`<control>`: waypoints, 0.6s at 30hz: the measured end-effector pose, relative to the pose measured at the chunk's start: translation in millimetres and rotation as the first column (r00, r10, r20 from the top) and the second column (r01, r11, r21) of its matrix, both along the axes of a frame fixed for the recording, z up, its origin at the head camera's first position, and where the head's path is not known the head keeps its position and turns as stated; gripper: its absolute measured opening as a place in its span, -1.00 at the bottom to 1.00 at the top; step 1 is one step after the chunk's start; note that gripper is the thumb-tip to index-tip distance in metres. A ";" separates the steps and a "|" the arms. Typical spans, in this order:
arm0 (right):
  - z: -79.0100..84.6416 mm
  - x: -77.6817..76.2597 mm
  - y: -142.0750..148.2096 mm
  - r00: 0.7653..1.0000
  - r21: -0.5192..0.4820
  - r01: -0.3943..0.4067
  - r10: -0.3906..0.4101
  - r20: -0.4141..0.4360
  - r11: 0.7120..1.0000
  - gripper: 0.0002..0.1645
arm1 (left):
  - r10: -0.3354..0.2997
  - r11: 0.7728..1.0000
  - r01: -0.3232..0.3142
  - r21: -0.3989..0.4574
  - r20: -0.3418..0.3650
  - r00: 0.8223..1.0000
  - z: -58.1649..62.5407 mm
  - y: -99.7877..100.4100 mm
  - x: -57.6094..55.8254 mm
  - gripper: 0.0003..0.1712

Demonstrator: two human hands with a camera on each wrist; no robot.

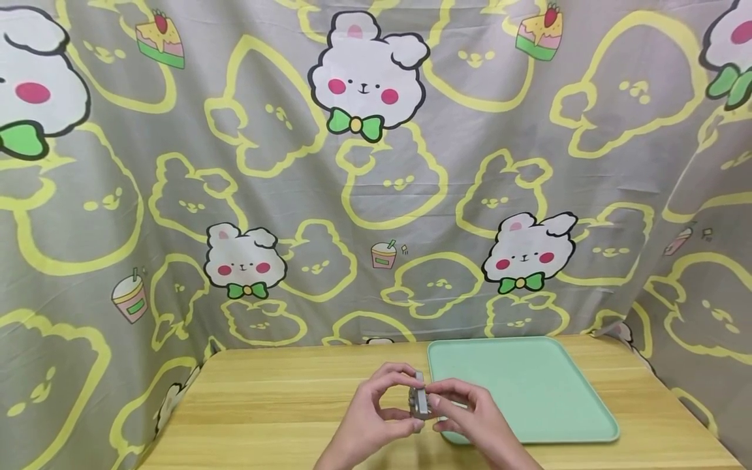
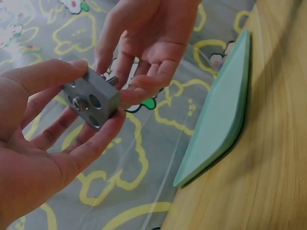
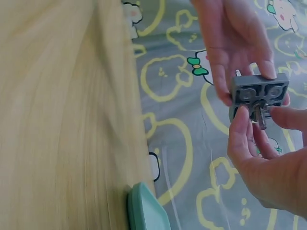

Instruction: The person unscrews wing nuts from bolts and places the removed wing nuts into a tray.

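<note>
My left hand (image 2: 43, 105) grips a small grey block (image 2: 96, 96) by its edges, thumb on one edge and fingers on the opposite one. Round holes pass through the block's face, and a bolt head (image 2: 80, 103) sits in the middle. On the recessed back, the threaded bolt (image 3: 260, 116) sticks out. My right hand (image 3: 273, 167) has thumb and forefinger curled in around the bolt where it leaves the block, the fingertips right at the block's back. In the head view, both hands hold the block up over the table, in front of the tray.
A light green tray (image 1: 529, 391) lies at the right of the wood-grain table (image 1: 264, 391), its left edge close to the hands. A grey curtain (image 1: 376, 196) with cartoon rabbits surrounds the table at the back and sides.
</note>
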State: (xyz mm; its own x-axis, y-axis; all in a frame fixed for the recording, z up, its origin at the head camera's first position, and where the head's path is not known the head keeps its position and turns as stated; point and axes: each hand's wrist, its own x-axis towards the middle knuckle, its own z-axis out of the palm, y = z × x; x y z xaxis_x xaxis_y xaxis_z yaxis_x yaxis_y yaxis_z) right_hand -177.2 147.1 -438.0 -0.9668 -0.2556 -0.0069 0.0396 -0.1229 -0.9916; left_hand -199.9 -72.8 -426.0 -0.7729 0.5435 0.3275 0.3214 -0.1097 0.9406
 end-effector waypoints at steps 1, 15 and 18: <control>-0.5 -0.6 1.5 0.999 -0.018 -0.025 0.026 0.024 1.000 -0.54 | -0.002 1.000 0.002 -0.005 -0.008 1.000 -0.3 0.4 0.5 -0.48; -7.9 -4.3 6.3 0.993 -0.057 -0.090 0.094 0.069 0.994 -0.71 | 0.000 1.000 0.002 0.017 -0.121 0.993 -9.2 4.0 2.5 -0.51; -6.2 -3.3 3.3 0.998 0.008 -0.061 0.061 -0.014 0.998 -0.72 | -0.002 1.000 0.004 0.021 -0.103 0.995 -9.1 3.8 1.1 -0.51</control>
State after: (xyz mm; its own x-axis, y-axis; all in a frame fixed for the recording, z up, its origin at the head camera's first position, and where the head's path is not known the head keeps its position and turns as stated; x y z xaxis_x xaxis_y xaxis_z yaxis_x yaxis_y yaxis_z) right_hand -180.5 150.4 -444.3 -0.9494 -0.3142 0.0046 0.0327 -0.1132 -0.9930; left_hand -198.8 -69.0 -435.1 -0.7327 0.5379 0.4169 0.4164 -0.1301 0.8998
